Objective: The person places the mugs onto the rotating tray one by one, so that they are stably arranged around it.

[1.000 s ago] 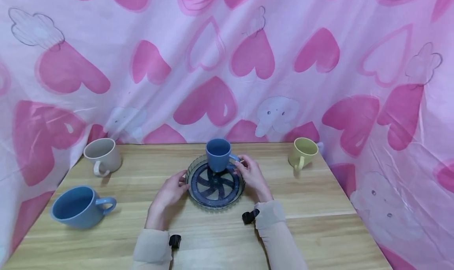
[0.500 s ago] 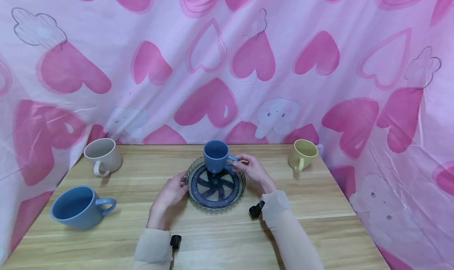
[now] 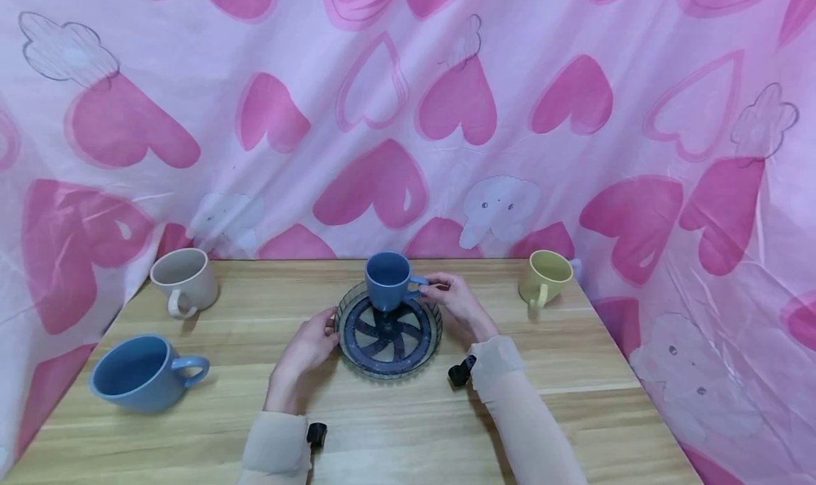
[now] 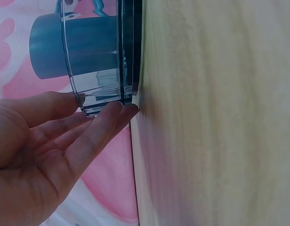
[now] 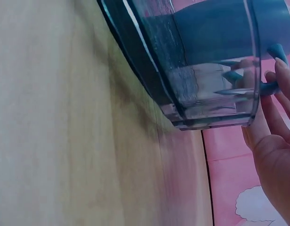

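A small blue mug [image 3: 387, 283] stands upright inside the far side of a round clear glass dish [image 3: 382, 366], which has a dark pinwheel pattern at its bottom. My right hand [image 3: 455, 302] pinches the mug's handle [image 5: 269, 88] from the right, thumb and fingers beside the dish's rim. On the left, my left hand [image 3: 309, 342] holds the dish's edge. The left wrist view shows that thumb [image 4: 65, 104] at the rim, with fingers along the outer wall near the table. Whether the dark disc is separate from the glass, I cannot tell.
On the wooden table [image 3: 382, 435], a wide blue cup [image 3: 143, 382] stands at left, with a grey-white mug [image 3: 191, 283] behind it. A yellow mug [image 3: 544, 276] stands at the back right. A pink heart-print cloth [image 3: 408, 117] hangs around the table's back and sides.
Within the dish, the blue mug has shifted slightly left and toward me. The right forearm has swung outward to the right; my left hand stays at the dish's edge.
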Motion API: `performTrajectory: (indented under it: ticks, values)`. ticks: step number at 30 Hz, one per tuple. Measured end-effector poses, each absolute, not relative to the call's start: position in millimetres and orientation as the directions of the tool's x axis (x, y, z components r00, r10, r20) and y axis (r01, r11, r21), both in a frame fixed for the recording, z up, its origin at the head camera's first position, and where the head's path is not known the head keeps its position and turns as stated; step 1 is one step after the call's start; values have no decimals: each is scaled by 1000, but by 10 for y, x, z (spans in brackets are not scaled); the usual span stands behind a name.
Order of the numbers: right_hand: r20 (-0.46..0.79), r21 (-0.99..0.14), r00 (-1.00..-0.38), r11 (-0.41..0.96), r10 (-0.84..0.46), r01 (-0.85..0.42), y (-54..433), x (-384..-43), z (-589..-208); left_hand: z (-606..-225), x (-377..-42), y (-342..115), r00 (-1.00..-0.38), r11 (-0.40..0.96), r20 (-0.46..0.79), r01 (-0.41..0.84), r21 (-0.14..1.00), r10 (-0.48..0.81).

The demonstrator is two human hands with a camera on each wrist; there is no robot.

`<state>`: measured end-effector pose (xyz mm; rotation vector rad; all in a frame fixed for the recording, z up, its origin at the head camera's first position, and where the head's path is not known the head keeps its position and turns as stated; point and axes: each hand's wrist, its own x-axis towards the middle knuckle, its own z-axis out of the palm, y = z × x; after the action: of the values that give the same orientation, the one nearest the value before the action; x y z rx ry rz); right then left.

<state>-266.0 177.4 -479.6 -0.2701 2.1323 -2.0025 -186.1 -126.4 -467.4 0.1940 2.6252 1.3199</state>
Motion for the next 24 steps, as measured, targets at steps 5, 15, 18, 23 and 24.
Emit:
performTrajectory:
  ticks: [5,15,18,23,24]
  values:
    - [-36,-998,-969,63,-245,21,1739,-2667,-4798,-4698,-1812,-1289,-971,587,-124,19,809,203]
    - [-30,-998,-977,68,-209,17,1691,-2687,-4791,-4686,-1830,-1331,-968,569,-120,27,822,219]
    - [-26,-995,-971,96,-237,3,1706,-2669,-4758,-4696,-1832,-1320,-968,570,-122,24,821,217]
    - [-15,-972,-969,230,-245,-43,1739,-2634,-4641,-4694,-1836,-1302,-968,543,-131,6,840,213]
    - [-25,-961,-970,272,-241,-43,1736,-2604,-4573,-4695,-1835,-1302,-968,537,-134,0,844,211]
